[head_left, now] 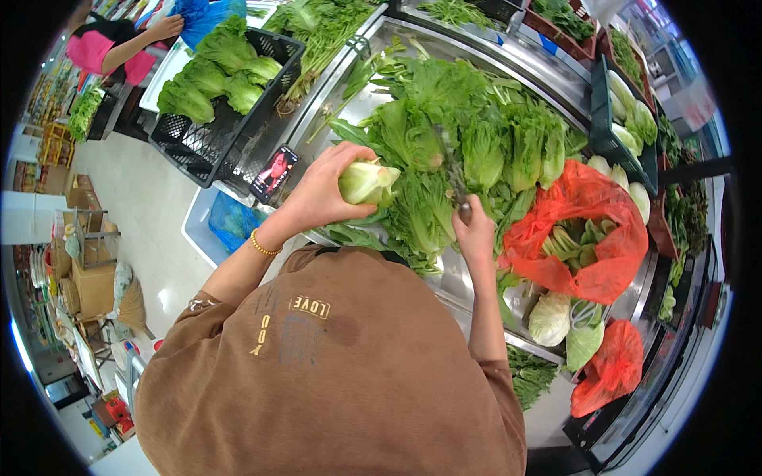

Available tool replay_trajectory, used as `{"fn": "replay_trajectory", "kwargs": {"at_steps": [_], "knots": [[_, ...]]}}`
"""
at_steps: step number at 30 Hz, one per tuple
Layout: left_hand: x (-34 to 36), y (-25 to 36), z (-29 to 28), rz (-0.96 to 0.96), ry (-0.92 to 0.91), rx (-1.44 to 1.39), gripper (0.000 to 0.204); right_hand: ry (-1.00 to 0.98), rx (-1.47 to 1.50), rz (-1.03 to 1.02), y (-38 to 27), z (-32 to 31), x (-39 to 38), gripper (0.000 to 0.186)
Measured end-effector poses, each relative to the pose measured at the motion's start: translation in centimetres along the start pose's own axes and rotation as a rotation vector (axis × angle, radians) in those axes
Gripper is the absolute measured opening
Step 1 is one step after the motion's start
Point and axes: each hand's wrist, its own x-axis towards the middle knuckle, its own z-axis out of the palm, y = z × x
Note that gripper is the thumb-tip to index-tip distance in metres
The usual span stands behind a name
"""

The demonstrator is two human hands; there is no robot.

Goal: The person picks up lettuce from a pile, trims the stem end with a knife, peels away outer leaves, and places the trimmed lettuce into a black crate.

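My left hand (321, 186) is closed round a head of lettuce (369, 181), its pale cut stem end facing right. In my right hand (475, 230) is the handle of a knife (454, 170), its dark blade pointing away from me over the greens. Under and beyond both hands, a pile of loose green leaves (444, 87) spreads across a metal counter. Several trimmed lettuce heads (528, 155) lie side by side to the right of the knife. The blade's edge does not touch the lettuce I hold.
At the left stands a black crate (181, 155) of lettuce, with a phone (275, 172) at its near corner. A red plastic bag (528, 230) of greens sits right, near cabbages (549, 319) and another red bag (615, 369). Far left, a person's hand (167, 28) holds a blue bag.
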Motion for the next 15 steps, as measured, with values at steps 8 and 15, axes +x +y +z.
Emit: {"fn": "replay_trajectory", "kwargs": {"at_steps": [8,15], "knots": [[0.7,-0.3,0.9,0.115,0.155,0.149,0.064,-0.126,0.746,0.201,-3.6,2.7,0.0,0.021],[0.6,1.9,1.6,0.719,-0.065,0.376,0.059,-0.365,1.745,0.479,-3.5,5.0,0.2,0.040]]}}
